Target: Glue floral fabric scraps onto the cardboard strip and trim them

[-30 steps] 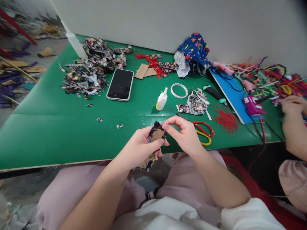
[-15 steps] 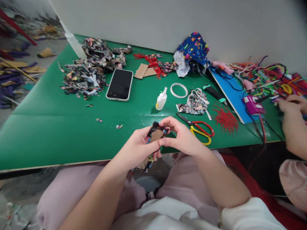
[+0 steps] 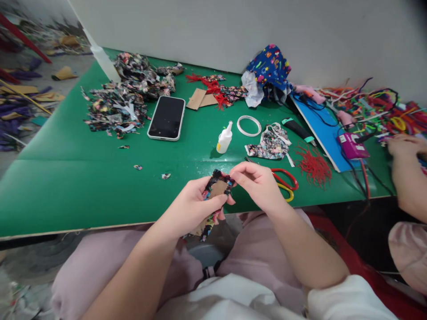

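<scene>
My left hand [image 3: 191,204] is closed around a strip of brown cardboard [image 3: 218,188] edged with folded black floral fabric [image 3: 209,226]. Its thumb lies across the cardboard face, and the lower end hangs past the table's front edge. At the upper right corner my right hand [image 3: 258,184] pinches the floral fabric between thumb and forefinger. Behind that hand lie scissors [image 3: 286,177] with red and yellow handles, their blades mostly covered. A small white glue bottle [image 3: 224,138] stands upright just beyond my hands.
A phone [image 3: 167,118] lies left of the bottle, beside a heap of floral fabric scraps [image 3: 116,106]. To the right are a white ring [image 3: 248,126], a floral piece [image 3: 271,142], a black-handled cutter [image 3: 298,130] and red threads [image 3: 313,164]. Another person's hand [image 3: 405,146] works at far right.
My right thumb has left the cardboard face, and the right hand has shifted slightly right to the fabric corner, covering more of the scissors. The left hand keeps its hold.
</scene>
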Available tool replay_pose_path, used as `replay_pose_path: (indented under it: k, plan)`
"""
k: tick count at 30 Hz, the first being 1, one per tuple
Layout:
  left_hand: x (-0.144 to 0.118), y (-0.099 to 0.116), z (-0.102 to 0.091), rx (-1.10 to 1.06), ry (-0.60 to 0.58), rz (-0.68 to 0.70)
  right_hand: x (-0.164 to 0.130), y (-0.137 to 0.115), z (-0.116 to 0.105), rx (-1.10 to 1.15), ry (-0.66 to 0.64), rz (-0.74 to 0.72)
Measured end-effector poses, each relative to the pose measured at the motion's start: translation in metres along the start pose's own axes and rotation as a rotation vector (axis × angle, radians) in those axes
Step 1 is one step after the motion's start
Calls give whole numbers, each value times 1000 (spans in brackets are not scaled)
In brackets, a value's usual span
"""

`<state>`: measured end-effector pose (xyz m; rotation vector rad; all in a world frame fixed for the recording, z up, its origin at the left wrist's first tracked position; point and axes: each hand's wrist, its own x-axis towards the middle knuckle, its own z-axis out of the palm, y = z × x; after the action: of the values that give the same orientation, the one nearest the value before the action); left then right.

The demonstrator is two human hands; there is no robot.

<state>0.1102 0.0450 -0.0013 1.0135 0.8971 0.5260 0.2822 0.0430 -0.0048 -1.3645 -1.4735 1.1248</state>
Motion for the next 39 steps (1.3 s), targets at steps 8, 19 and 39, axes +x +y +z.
replay_pose_path:
  k: [8,19,39]
  plan:
    - [-3,0,0,-24,3,1,-3,-2,3,-168,68,-112]
    - [1,0,2,53,53,49,-4,0,8,-219,53,-193]
    - [3,-5,9,72,34,80,-2,1,6,-132,13,-120]
